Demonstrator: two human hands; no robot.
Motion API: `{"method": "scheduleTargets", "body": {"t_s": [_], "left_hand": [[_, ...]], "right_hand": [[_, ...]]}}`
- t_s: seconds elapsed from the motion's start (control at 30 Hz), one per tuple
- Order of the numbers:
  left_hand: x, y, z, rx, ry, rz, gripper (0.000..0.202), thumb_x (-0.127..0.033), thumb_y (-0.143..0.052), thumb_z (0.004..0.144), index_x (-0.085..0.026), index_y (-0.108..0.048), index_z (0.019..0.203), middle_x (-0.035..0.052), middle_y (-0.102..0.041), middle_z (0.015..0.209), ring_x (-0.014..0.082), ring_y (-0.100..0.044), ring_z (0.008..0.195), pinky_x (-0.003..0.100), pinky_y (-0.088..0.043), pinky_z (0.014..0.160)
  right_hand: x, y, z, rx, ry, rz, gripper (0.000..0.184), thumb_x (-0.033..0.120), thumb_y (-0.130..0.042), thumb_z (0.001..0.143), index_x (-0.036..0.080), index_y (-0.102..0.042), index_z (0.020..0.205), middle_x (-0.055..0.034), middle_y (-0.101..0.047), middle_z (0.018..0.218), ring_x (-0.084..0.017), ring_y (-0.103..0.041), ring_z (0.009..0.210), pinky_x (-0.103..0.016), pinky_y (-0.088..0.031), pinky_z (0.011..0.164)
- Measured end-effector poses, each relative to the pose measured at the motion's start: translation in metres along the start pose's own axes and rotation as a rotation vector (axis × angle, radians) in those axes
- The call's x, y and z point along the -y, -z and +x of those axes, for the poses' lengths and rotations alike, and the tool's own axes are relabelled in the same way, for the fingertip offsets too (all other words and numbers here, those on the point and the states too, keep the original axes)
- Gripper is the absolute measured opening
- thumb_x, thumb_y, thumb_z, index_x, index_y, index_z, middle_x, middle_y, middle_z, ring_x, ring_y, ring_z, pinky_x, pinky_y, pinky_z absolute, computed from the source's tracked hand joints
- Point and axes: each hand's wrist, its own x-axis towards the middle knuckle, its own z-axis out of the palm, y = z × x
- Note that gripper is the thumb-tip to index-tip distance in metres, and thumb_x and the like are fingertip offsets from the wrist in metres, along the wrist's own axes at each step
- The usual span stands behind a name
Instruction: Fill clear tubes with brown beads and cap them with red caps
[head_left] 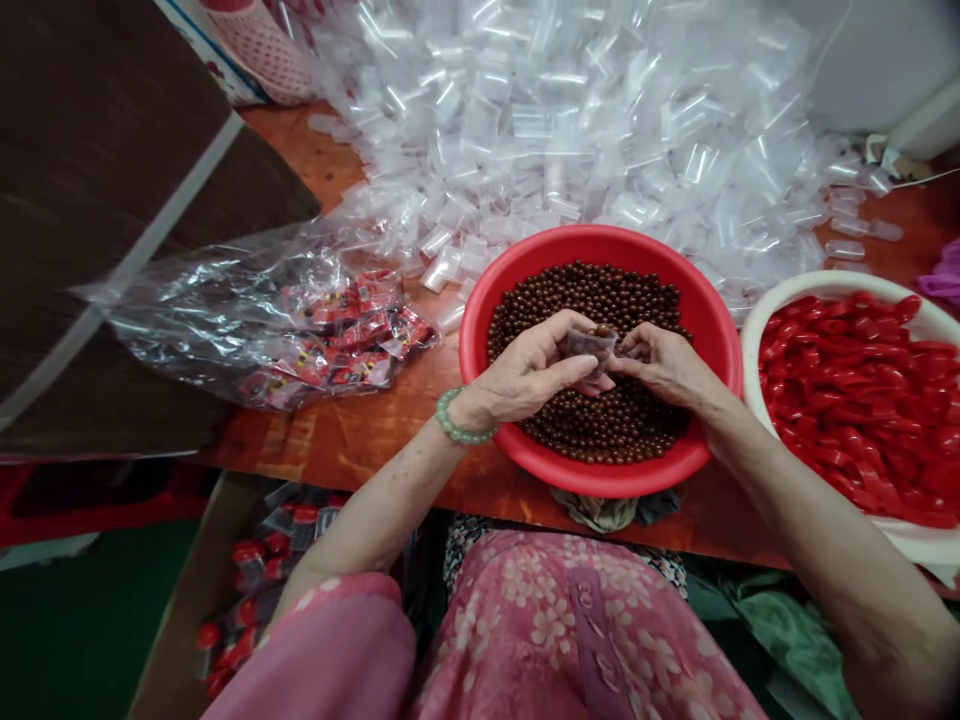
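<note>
My left hand (529, 368), with a green bead bracelet (463, 418) at the wrist, grips a small clear plastic container (589, 343). Brown balls show at the container's mouth. Close beside it, my right hand (666, 366) has its fingers curled, the tips by the container's right side; what they hold, if anything, is hard to make out. Both hands are over a red basin (600, 487) filled with small, shiny brown balls (611, 435).
Clear plastic containers (525, 120) lie heaped behind the basin. Red plastic pieces (855, 400) fill a white basin (752, 375) at right. A clear bag (217, 300) of red packets (367, 335) lies left, beside a brown carton (150, 150). Red-capped containers (255, 560) sit in a box below.
</note>
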Motion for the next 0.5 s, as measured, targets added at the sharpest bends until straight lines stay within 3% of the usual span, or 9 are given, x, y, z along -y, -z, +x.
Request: {"method": "scheduleTargets", "body": {"t_s": [0.2, 0.37, 0.5], "left_hand": [[-0.007, -0.004, -0.004, 0.067, -0.004, -0.072, 0.036, -0.043, -0.077, 0.09, -0.019, -0.06, 0.111, 0.005, -0.074, 0.099, 0.0133, -0.074, 0.09, 0.028, -0.063, 0.087], [-0.007, -0.003, -0.01, 0.017, -0.011, -0.06, 0.033, -0.039, -0.079, 0.088, -0.017, -0.063, 0.107, 0.0057, -0.075, 0.098, 0.0135, -0.073, 0.091, 0.028, -0.061, 0.087], [-0.007, -0.001, -0.011, 0.005, 0.016, -0.162, 0.04, -0.039, -0.082, 0.085, -0.019, -0.062, 0.113, 0.007, -0.076, 0.102, 0.0181, -0.076, 0.095, 0.032, -0.063, 0.086]], "right_hand": [[0.012, -0.006, 0.01, -0.068, -0.08, -0.229, 0.013, 0.029, -0.067, 0.078, 0.021, -0.057, 0.081, 0.0002, -0.063, 0.074, -0.016, -0.054, 0.069, -0.028, -0.037, 0.065], [0.013, -0.007, 0.013, -0.078, -0.093, -0.318, 0.012, 0.029, -0.066, 0.082, 0.018, -0.063, 0.087, -0.0023, -0.065, 0.075, -0.018, -0.056, 0.07, -0.029, -0.036, 0.066], [0.012, -0.007, 0.013, -0.099, -0.1, -0.37, 0.023, 0.035, -0.064, 0.088, 0.015, -0.068, 0.099, -0.0074, -0.071, 0.082, -0.022, -0.062, 0.078, -0.03, -0.04, 0.069]]}}
